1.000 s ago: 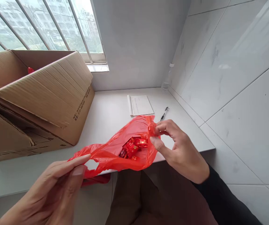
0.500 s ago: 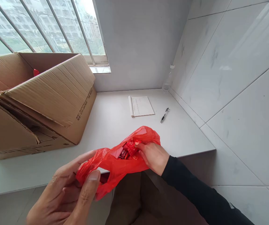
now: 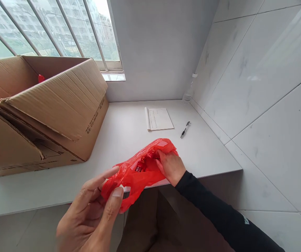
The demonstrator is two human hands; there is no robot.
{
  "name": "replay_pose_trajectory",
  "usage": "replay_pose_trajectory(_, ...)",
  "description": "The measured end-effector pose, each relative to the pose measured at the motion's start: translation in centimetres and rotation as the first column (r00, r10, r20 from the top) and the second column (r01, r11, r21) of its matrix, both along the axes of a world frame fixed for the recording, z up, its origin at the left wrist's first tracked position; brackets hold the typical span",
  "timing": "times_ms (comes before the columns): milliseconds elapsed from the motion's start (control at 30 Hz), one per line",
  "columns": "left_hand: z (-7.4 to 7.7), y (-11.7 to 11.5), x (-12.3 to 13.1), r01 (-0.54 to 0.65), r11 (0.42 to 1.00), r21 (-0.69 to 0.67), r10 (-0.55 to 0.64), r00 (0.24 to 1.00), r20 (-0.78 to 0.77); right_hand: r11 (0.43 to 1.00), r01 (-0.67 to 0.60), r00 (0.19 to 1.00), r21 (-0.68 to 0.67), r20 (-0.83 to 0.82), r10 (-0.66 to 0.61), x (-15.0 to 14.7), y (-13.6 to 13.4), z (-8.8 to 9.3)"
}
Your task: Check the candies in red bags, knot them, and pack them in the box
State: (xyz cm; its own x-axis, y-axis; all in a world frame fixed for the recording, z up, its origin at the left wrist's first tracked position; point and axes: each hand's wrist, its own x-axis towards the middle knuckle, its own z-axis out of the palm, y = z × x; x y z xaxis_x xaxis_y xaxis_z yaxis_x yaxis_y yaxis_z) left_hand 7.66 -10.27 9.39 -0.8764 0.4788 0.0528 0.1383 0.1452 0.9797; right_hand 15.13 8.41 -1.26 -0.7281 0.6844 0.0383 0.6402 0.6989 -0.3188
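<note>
A thin red plastic bag lies partly over the table's front edge, its mouth open upward. Small red-wrapped items show inside it. My left hand holds the bag's left end by the handle, between thumb and fingers. My right hand reaches into the right side of the bag mouth, with its fingertips at the wrapped items; whatever those fingertips grip is hidden.
A large open cardboard box stands at the left, with a bit of red inside. On the white table lie a notepad and a pen. A clear bottle stands in the back corner.
My left hand has moved right and slightly up with its end of the bag. My right hand has shifted slightly up and deeper into the bag, and the red items there are less visible.
</note>
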Motion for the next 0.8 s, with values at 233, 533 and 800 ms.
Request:
replay_pose_trajectory(233,-1.2,-0.2,-1.4,0.08,0.996,0.035,-0.074,0.987,-0.14,0.997,0.069,0.983,-0.017,-0.168,-0.071,0.9,0.6,0.2)
replay_pose_trajectory(533,-0.8,0.5,-0.9,0.002,1.0,0.014,-0.002,0.999,-0.036,0.969,0.008,0.878,-0.246,-0.461,-0.124,1.9,0.9,1.4)
replay_pose_trajectory(800,-0.4,0.8,-0.4,-0.017,1.0,0.015,0.017,1.0,0.003,0.901,-0.021,0.852,-0.433,-0.479,-0.21,2.1,0.7,1.5)
